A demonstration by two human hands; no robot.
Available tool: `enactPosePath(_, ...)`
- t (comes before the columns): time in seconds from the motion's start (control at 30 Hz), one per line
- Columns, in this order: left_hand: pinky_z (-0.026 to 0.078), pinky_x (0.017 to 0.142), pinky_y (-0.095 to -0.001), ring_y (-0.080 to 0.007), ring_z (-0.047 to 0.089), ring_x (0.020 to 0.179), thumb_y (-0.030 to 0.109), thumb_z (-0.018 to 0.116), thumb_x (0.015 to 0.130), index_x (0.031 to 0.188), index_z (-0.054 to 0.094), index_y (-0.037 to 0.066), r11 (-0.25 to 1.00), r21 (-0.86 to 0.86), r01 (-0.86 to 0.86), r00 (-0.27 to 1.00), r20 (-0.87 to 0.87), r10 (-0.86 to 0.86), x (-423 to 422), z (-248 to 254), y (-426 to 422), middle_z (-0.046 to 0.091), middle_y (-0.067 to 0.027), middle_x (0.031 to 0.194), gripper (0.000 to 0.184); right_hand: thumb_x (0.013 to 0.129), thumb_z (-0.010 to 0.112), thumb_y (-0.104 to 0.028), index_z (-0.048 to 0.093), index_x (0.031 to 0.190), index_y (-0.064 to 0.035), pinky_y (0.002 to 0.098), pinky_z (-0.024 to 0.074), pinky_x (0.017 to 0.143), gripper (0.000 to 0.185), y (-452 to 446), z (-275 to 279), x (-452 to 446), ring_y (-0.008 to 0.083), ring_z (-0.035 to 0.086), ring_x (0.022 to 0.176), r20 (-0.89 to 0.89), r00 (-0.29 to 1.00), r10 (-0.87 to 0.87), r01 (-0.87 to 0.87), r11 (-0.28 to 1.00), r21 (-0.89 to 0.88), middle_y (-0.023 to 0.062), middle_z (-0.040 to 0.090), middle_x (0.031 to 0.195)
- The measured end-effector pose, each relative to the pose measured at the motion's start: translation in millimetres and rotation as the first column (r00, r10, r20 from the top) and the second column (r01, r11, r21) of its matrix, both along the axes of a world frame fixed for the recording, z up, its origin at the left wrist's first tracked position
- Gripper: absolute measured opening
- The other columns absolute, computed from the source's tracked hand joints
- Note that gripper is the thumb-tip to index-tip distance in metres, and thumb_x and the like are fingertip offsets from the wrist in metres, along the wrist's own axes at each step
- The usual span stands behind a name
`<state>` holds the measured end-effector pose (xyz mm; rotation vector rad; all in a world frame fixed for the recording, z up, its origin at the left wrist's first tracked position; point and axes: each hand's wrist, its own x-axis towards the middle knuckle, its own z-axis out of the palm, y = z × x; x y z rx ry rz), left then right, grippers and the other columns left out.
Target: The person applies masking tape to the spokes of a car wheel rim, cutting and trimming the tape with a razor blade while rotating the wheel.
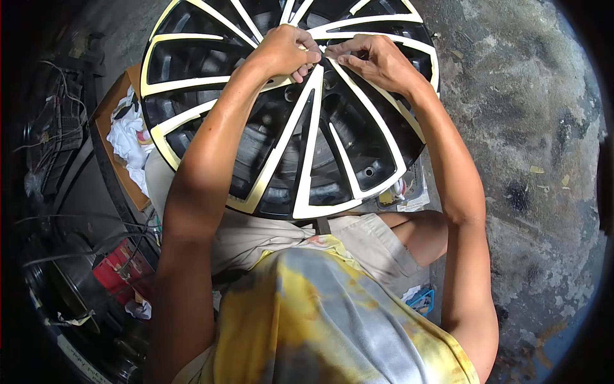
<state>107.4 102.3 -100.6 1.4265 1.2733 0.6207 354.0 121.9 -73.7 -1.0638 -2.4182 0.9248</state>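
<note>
A black alloy wheel rim (259,144) lies face up in front of me, its spoke faces covered with strips of whitish-yellow masking tape (310,153). Over the hub, my left hand (289,52) is closed, thumb and fingertips pinched together beside the tape ends. What it pinches, if anything, is too small to make out. Just to its right, my right hand (378,63) has its fingers bent and drawn together, the tips reaching a tape end near the hub. Whatever lies between these fingertips is hidden.
A cardboard box (134,182) with crumpled white paper (130,137) stands left of the rim. Further down are a red object (121,269) and dark cables. Rough, stained concrete floor (511,128) extends on the right. A blue-framed item (422,299) lies beside my leg.
</note>
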Motion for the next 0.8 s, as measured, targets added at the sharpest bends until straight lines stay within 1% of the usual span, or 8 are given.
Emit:
enactPosePath(0.17, 0.043, 0.045, -0.0314, -0.0096, 0.057, 0.050, 0.007, 0.065, 0.110, 0.115, 0.076, -0.003, 0.997, 0.069, 0.024, 1.000, 0.015, -0.025, 0.5, 9.4, -9.5, 0.062, -0.0038, 0.070, 0.016, 0.101, 0.075, -0.008, 0.083, 0.124, -0.0045, 0.0383, 0.0621, 0.087, 0.025, -8.9, 15.4, -1.0, 0.0276, 0.081, 0.094, 0.069, 0.994, -0.091, 0.092, 0.996, -0.019, 0.0186, 0.084, 0.110)
enactPosePath(0.3, 0.039, 0.045, -0.0317, -0.0100, 0.053, 0.049, 0.011, 0.070, 0.108, 0.114, 0.077, 0.000, 0.995, 0.060, 0.085, 0.993, -0.092, -0.079, -2.6, 3.0, -1.8, 0.056, -0.0015, 0.063, 0.015, 0.101, 0.074, -0.006, 0.082, 0.124, -0.0024, 0.0379, 0.0625, 0.089, 0.025, -7.0, 13.3, 1.5, 0.0281, 0.082, 0.097, 0.055, 0.997, -0.048, 0.049, 0.999, -0.003, 0.0188, 0.084, 0.112)
enactPosePath(0.4, 0.043, 0.049, -0.0321, -0.0111, 0.057, 0.051, 0.017, 0.077, 0.103, 0.111, 0.080, 0.000, 0.976, 0.197, 0.093, 0.986, -0.157, -0.062, -5.9, -4.7, 1.0, 0.061, -0.0034, 0.064, 0.019, 0.101, 0.074, -0.006, 0.082, 0.124, -0.0003, 0.0375, 0.0631, 0.090, 0.025, -5.7, 6.9, 3.4, 0.0281, 0.082, 0.099, -0.030, 0.999, -0.010, 0.010, 1.000, -0.004, 0.0190, 0.084, 0.113)
enactPosePath(0.53, 0.048, 0.053, -0.0321, -0.0119, 0.062, 0.055, 0.017, 0.078, 0.102, 0.108, 0.082, -0.002, 0.955, 0.285, 0.087, 0.989, -0.139, -0.049, -3.7, -7.0, -0.1, 0.066, -0.0054, 0.068, 0.021, 0.101, 0.075, -0.008, 0.081, 0.124, 0.0004, 0.0376, 0.0634, 0.090, 0.025, -6.4, 11.4, 2.7, 0.0279, 0.082, 0.100, 0.052, 0.998, -0.032, 0.037, 0.995, -0.094, 0.0201, 0.083, 0.113)
enactPosePath(0.6, 0.051, 0.056, -0.0326, -0.0121, 0.064, 0.057, 0.017, 0.079, 0.101, 0.113, 0.083, -0.001, 0.969, 0.232, 0.088, 0.990, -0.129, -0.059, -5.2, -2.6, 0.2, 0.070, -0.0076, 0.074, 0.022, 0.102, 0.076, -0.010, 0.081, 0.125, -0.0002, 0.0378, 0.0631, 0.089, 0.026, -7.2, 9.3, 4.0, 0.0271, 0.081, 0.099, 0.039, 0.999, -0.031, 0.035, 0.993, -0.116, 0.0197, 0.083, 0.112)
enactPosePath(0.63, 0.053, 0.057, -0.0329, -0.0122, 0.066, 0.059, 0.016, 0.079, 0.101, 0.115, 0.083, -0.001, 0.975, 0.204, 0.089, 0.990, -0.123, -0.065, -4.9, 0.6, -1.1, 0.073, -0.0087, 0.076, 0.022, 0.103, 0.076, -0.011, 0.081, 0.127, -0.0005, 0.0345, 0.0608, 0.086, 0.026, -7.2, 5.2, 5.3, 0.0218, 0.076, 0.095, 0.031, 0.999, -0.025, 0.027, 0.995, -0.093, 0.0162, 0.083, 0.110)
enactPosePath(0.7, 0.057, 0.064, -0.0366, -0.0176, 0.072, 0.066, 0.015, 0.078, 0.100, 0.120, 0.083, -0.001, 0.957, 0.274, 0.096, 0.981, -0.190, -0.044, -4.5, -0.4, -2.8, 0.078, -0.0146, 0.085, 0.026, 0.107, 0.075, -0.013, 0.081, 0.129, -0.0012, 0.0280, 0.0562, 0.080, 0.026, -8.3, 1.9, 5.2, 0.0112, 0.067, 0.088, 0.014, 1.000, -0.016, 0.017, 0.999, -0.046, 0.0094, 0.082, 0.106)
enactPosePath(0.8, 0.061, 0.077, -0.0429, -0.0305, 0.079, 0.082, 0.014, 0.075, 0.101, 0.125, 0.080, -0.003, 0.888, 0.441, 0.129, 0.968, -0.252, -0.015, 2.2, -7.6, -13.4, 0.081, -0.0232, 0.098, 0.030, 0.107, 0.077, -0.018, 0.081, 0.132, -0.0047, 0.0273, 0.0566, 0.080, 0.029, -21.5, 13.4, 8.8, 0.0096, 0.065, 0.085, 0.014, 0.991, -0.134, 0.133, 0.990, 0.053, 0.0044, 0.079, 0.100)
